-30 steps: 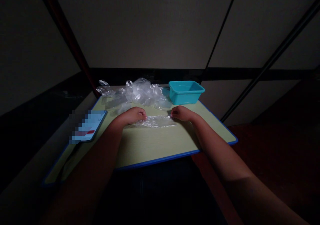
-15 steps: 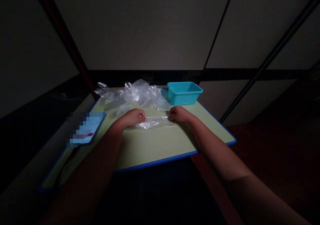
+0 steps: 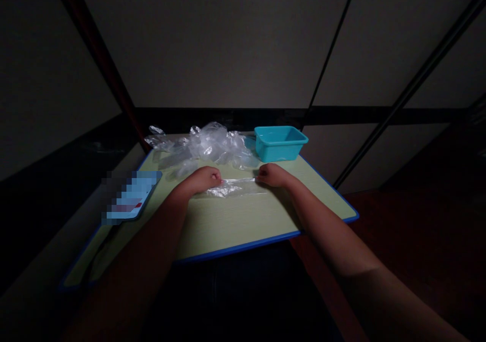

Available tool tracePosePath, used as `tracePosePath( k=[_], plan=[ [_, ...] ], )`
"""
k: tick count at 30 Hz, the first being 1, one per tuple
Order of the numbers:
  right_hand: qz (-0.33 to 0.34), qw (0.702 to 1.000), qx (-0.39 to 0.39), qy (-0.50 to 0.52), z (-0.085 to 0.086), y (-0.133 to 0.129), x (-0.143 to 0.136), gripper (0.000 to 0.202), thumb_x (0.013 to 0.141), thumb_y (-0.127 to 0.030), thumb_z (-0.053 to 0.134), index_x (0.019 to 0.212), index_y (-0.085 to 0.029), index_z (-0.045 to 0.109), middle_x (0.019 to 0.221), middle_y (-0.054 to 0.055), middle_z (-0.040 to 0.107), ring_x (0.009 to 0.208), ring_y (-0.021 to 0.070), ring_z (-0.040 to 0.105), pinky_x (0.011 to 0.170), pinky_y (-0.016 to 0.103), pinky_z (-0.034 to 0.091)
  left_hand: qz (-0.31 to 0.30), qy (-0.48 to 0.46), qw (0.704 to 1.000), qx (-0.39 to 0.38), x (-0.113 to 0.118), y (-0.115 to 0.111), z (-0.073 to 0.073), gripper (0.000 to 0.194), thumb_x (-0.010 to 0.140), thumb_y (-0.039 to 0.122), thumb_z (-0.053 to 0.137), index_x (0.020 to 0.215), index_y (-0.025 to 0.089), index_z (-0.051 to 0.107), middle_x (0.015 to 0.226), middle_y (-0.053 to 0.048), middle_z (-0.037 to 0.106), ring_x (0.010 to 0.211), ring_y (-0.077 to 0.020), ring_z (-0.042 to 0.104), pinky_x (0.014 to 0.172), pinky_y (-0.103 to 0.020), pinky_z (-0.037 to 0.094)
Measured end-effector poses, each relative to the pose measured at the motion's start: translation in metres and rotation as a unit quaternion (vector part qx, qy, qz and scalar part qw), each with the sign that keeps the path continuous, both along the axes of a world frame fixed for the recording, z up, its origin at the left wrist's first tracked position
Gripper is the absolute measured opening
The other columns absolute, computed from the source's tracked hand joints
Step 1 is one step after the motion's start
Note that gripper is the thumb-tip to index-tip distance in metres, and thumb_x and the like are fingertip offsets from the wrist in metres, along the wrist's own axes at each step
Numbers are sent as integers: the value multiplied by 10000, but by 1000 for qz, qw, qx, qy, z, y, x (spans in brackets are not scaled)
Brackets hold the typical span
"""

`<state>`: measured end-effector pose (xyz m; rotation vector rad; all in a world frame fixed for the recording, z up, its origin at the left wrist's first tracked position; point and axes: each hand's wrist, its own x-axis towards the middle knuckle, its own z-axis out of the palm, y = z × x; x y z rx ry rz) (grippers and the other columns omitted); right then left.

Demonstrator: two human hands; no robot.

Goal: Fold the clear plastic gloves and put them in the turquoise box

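A clear plastic bag (image 3: pixel 228 188) lies near the middle of the table, its far edge drawn straight between my two hands. My left hand (image 3: pixel 206 178) is closed on the left end of that edge. The right end is pinched in my right hand (image 3: pixel 272 175), whose fingertips are partly hidden. Just beyond my hands sits a crumpled heap of clear plastic bags (image 3: pixel 214 144). To the right of the heap stands a turquoise plastic basket (image 3: pixel 281 152), upright.
A phone or tablet (image 3: pixel 142 195) with a lit, blurred screen leans at the table's left side. The pale table (image 3: pixel 235 225) has a blue edge. Dim cabinet panels (image 3: pixel 224 43) rise right behind it, and my legs are below its near edge.
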<state>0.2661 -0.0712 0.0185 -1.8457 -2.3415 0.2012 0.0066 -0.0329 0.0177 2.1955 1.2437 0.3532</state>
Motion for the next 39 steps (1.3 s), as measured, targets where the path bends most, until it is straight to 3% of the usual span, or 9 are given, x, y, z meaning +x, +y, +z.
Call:
tracePosePath(
  k=[13, 39],
  plan=[
    [-14, 999, 1, -50, 3, 0, -4, 220, 836, -290, 522, 826, -132, 676, 825, 97, 692, 680, 151, 558, 553, 245, 287, 18, -4, 1000, 14, 2, 5, -5, 191, 655, 347, 507, 673, 170, 577, 631, 12, 557, 632, -143, 509, 565, -234, 358],
    [-35, 999, 11, -31, -2, 4, -1, 178, 803, -281, 572, 839, -138, 671, 827, 72, 696, 687, 144, 571, 551, 225, 310, 15, 11, 998, 53, 5, 1, -5, 224, 660, 399, 505, 635, 180, 544, 643, 0, 549, 627, -148, 508, 564, -240, 344]
  ],
)
